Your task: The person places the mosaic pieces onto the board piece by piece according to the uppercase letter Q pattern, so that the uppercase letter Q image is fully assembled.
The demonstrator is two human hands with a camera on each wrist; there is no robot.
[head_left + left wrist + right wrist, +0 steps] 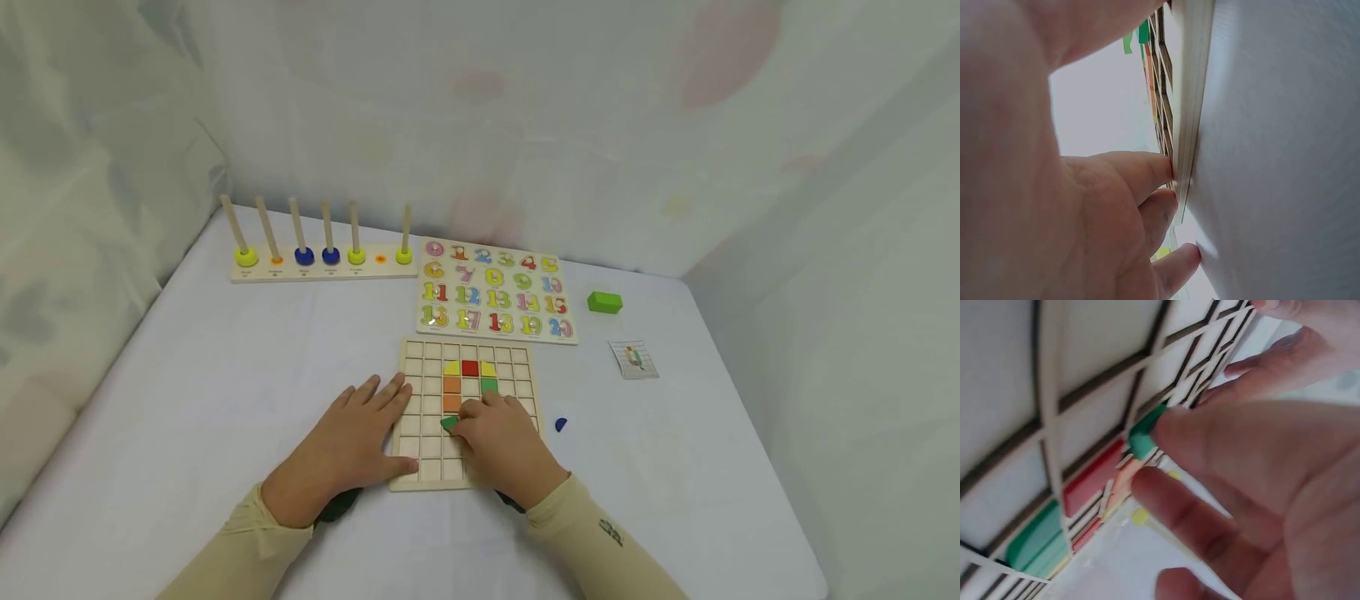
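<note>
A wooden grid board (411, 423) lies in front of me. My left hand (354, 437) is spread along its left side, fingertips at the edge and thumb over the lower left cells. My right hand (501, 437) is over the middle of the board, its thumb and index finger at a small green piece (1145, 432) tilted in a cell. Set in cells above are two orange squares (452, 385), a red square (469, 368), two yellow rounded pieces (488, 369) and a green square (489, 386). Another red piece (1092, 479) shows in the right wrist view; from the head, my right hand hides it.
Right of the board lie a blue half-round piece (561, 425), a pattern card (633, 359) and a green block (604, 302). Behind it are a number puzzle (497, 289) and a peg stand (322, 271) with yellow, blue and orange rings. White cloth surrounds the table.
</note>
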